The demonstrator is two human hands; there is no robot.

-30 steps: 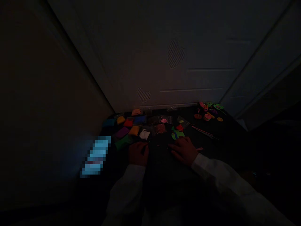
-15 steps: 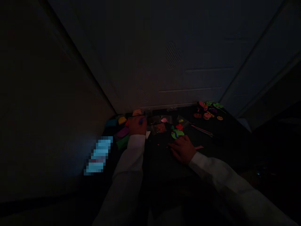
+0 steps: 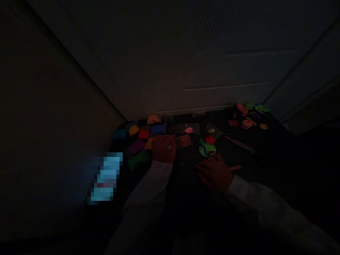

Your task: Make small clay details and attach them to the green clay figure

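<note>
The view is very dark. My left hand (image 3: 163, 149) has moved low over the coloured packets, its fingers curled. A bit of white shows at the fingers; what it belongs to is hidden. Touching or close around it are a yellow-orange packet (image 3: 149, 143) and a blue packet (image 3: 158, 129). My right hand (image 3: 214, 172) rests on the dark table with its fingers loosely stretched out and nothing visible in them. Just beyond its fingers lies a flat green fish-like figure (image 3: 204, 150) with a blue band, a red piece (image 3: 209, 140) beside it.
Purple (image 3: 136, 146), green (image 3: 138, 161) and red (image 3: 143, 133) packets lie at left. Clear bags (image 3: 191, 129) stand behind. Scissors (image 3: 240, 143), a pink strip (image 3: 236, 167) and small colourful figures (image 3: 247, 123) are at right. A bright pixelated patch (image 3: 106, 179) glows at left.
My left hand has come back from the blue packet towards me, uncovering it and a peach packet behind. My right hand stays by the green figure. The camera has tilted down slightly.
</note>
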